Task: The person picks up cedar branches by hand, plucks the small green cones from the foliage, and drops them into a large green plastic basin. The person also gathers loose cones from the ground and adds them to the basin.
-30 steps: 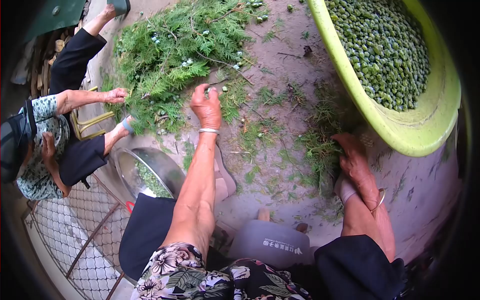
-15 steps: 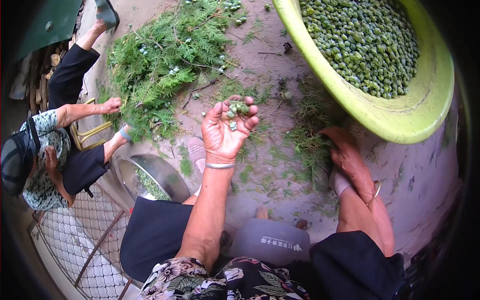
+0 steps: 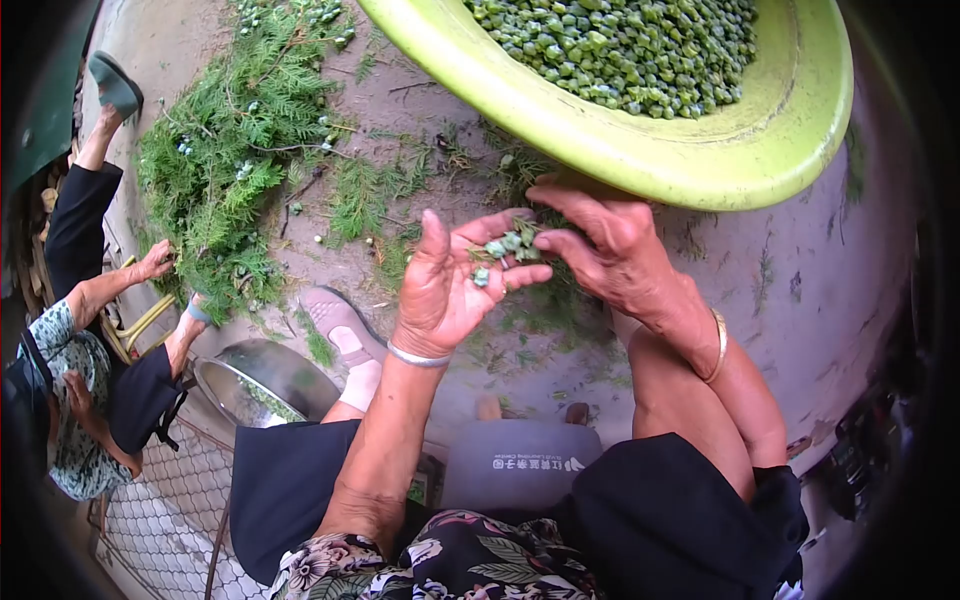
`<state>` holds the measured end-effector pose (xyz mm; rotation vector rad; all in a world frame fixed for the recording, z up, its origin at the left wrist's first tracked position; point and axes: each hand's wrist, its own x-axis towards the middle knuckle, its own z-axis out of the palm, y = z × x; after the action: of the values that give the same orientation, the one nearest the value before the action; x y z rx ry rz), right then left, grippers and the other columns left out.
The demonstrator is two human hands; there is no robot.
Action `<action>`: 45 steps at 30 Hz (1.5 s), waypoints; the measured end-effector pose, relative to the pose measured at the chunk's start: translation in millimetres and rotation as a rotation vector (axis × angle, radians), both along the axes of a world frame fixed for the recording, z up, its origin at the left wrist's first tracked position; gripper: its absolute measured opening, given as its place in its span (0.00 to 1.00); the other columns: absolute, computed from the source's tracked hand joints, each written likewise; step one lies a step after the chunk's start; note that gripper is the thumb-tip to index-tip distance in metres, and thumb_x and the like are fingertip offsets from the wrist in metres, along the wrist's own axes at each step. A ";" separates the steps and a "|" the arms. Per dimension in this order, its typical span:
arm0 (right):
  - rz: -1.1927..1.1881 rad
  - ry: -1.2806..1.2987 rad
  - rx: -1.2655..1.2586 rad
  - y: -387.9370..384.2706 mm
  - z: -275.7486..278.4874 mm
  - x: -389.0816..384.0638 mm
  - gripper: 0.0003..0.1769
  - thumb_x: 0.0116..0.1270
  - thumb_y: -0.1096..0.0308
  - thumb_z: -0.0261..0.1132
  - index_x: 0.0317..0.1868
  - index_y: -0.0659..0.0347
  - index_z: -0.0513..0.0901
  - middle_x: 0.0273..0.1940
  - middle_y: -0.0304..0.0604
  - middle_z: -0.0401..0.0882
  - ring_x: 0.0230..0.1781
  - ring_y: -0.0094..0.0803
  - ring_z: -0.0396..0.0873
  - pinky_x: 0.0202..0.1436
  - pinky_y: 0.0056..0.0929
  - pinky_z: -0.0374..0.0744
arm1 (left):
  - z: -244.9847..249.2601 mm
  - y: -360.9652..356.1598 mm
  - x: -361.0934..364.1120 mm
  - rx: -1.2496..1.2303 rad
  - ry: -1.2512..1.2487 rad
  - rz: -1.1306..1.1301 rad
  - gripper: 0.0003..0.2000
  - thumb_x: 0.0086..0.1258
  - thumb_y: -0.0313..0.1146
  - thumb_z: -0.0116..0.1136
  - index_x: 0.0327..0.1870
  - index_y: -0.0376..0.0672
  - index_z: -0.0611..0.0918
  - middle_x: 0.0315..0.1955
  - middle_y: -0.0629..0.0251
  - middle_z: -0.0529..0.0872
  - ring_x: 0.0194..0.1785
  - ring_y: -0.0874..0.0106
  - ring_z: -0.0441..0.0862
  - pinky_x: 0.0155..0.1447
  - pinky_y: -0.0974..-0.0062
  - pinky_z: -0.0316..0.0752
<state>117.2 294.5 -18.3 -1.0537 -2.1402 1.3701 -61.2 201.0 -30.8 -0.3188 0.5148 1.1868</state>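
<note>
My left hand is palm up, fingers loosely curled, with a small cluster of pale green cones lying across them. One loose cone sits at the base of the fingers. From the right, my right hand meets the cluster, its thumb touching the sprig end and its index finger bent above. Some of its fingers are hidden. Just beyond both hands stands a large yellow-green basin, holding a heap of green cones.
Leafy evergreen branches are piled at the left. A metal bowl with green bits stands by my shoe. Another person sits at far left, a hand at the pile. A grey seat lies between my legs.
My right hand has risen from the ground near my foot to the cluster in my left hand. The view has shifted, so the basin and branch pile appear farther left and higher.
</note>
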 end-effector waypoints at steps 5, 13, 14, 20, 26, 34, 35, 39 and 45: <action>-0.023 0.070 -0.128 -6.4 -8.5 2.6 0.06 0.57 0.75 0.64 0.36 0.66 0.81 0.27 0.53 0.80 0.27 0.47 0.81 0.30 0.36 0.78 | 9.0 6.2 17.0 -0.020 0.129 -0.156 0.38 0.70 0.62 0.41 0.60 0.27 0.69 0.56 0.50 0.75 0.59 0.59 0.74 0.62 0.55 0.70; -0.264 0.021 -0.138 -6.0 -6.9 7.2 0.06 0.57 0.78 0.60 0.35 0.66 0.81 0.23 0.53 0.76 0.25 0.45 0.79 0.29 0.36 0.77 | 4.8 7.1 22.1 -0.025 0.120 -0.174 0.40 0.70 0.63 0.39 0.60 0.26 0.69 0.55 0.44 0.75 0.56 0.54 0.76 0.61 0.57 0.72; -0.273 -0.084 -0.053 -7.2 -10.6 10.6 0.07 0.55 0.78 0.60 0.35 0.66 0.81 0.22 0.53 0.76 0.24 0.45 0.78 0.29 0.37 0.77 | 4.0 7.3 20.8 -0.026 0.120 -0.174 0.40 0.70 0.63 0.39 0.60 0.26 0.69 0.55 0.44 0.75 0.56 0.54 0.76 0.61 0.57 0.72; -0.060 -0.119 0.200 -6.7 -5.6 12.5 0.08 0.52 0.78 0.64 0.35 0.64 0.79 0.23 0.49 0.75 0.24 0.45 0.77 0.28 0.39 0.76 | 3.5 8.4 17.4 -0.112 0.141 -0.086 0.42 0.68 0.65 0.39 0.60 0.24 0.67 0.55 0.44 0.74 0.57 0.56 0.75 0.62 0.60 0.71; 0.139 0.025 0.111 -10.0 4.7 -3.8 0.11 0.47 0.76 0.70 0.32 0.65 0.79 0.29 0.48 0.79 0.30 0.42 0.79 0.33 0.34 0.77 | 16.0 19.0 42.2 -0.143 0.246 -0.110 0.40 0.70 0.66 0.33 0.58 0.28 0.70 0.52 0.56 0.76 0.54 0.70 0.74 0.58 0.74 0.69; -0.141 0.112 -0.446 -11.0 11.2 0.9 0.05 0.57 0.78 0.64 0.34 0.69 0.79 0.32 0.46 0.83 0.28 0.31 0.82 0.30 0.29 0.79 | 8.2 15.0 52.3 -0.058 0.313 -0.107 0.34 0.73 0.62 0.35 0.54 0.34 0.74 0.49 0.59 0.78 0.52 0.68 0.76 0.60 0.69 0.69; -0.255 0.159 -0.627 -9.6 16.3 1.0 0.04 0.60 0.77 0.62 0.35 0.69 0.80 0.31 0.44 0.83 0.26 0.31 0.82 0.28 0.30 0.80 | 11.6 17.8 49.0 -0.093 0.230 -0.067 0.35 0.72 0.62 0.35 0.55 0.33 0.73 0.49 0.57 0.78 0.52 0.66 0.77 0.61 0.66 0.70; -0.272 -0.134 -0.202 -4.2 15.6 9.4 0.07 0.61 0.80 0.59 0.39 0.73 0.79 0.30 0.50 0.82 0.27 0.32 0.84 0.28 0.28 0.82 | 4.9 16.8 33.1 -0.070 0.122 -0.024 0.38 0.70 0.63 0.38 0.57 0.29 0.71 0.51 0.49 0.77 0.55 0.59 0.77 0.62 0.58 0.70; 0.008 -0.163 0.019 -12.4 -2.5 13.9 0.09 0.58 0.74 0.63 0.41 0.65 0.79 0.26 0.50 0.79 0.29 0.46 0.82 0.31 0.41 0.79 | 0.6 6.4 24.8 -0.078 0.094 0.010 0.41 0.71 0.63 0.36 0.61 0.24 0.67 0.58 0.42 0.73 0.62 0.53 0.71 0.67 0.52 0.64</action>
<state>131.1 282.1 -20.8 -1.1880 -2.2701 1.3041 -36.4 207.4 -30.3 -0.3340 0.6434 1.1976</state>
